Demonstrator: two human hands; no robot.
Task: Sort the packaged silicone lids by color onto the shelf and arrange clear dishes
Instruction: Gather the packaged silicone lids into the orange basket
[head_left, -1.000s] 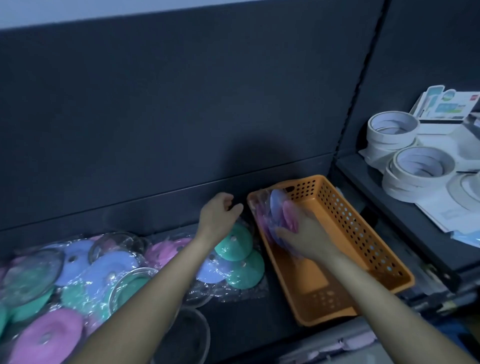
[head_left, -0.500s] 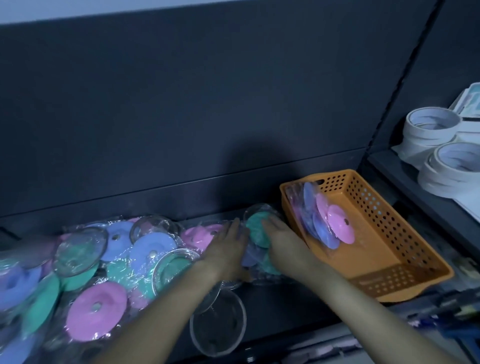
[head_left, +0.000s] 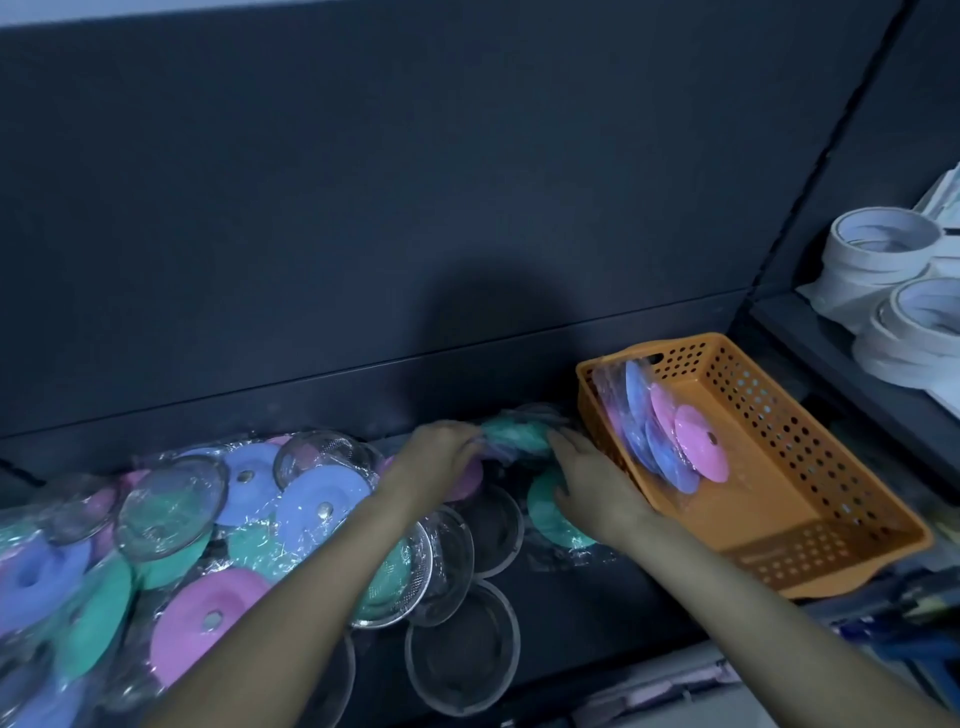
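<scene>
A heap of wrapped silicone lids (head_left: 244, 525) in purple, green and pink covers the left of the dark shelf, with clear dishes (head_left: 462, 644) mixed in and in front. My left hand (head_left: 441, 452) and my right hand (head_left: 587, 483) both grip a blurred packet of green lids (head_left: 514, 434) lifted at the back of the shelf. Another green lid packet (head_left: 545, 512) lies under my right hand. An orange basket (head_left: 810, 452) to the right holds a packet of purple and pink lids (head_left: 670, 441) leaning on its left wall.
White tape rolls (head_left: 893, 291) sit on a second shelf at the right, beyond a dark upright divider. The dark back panel (head_left: 363, 208) rises behind the shelf. Blurred items lie below the front edge at the lower right.
My right hand left the purple and pink packet in the basket and moved left. Both hands closed on the green lid packet and raised it. The camera swung left.
</scene>
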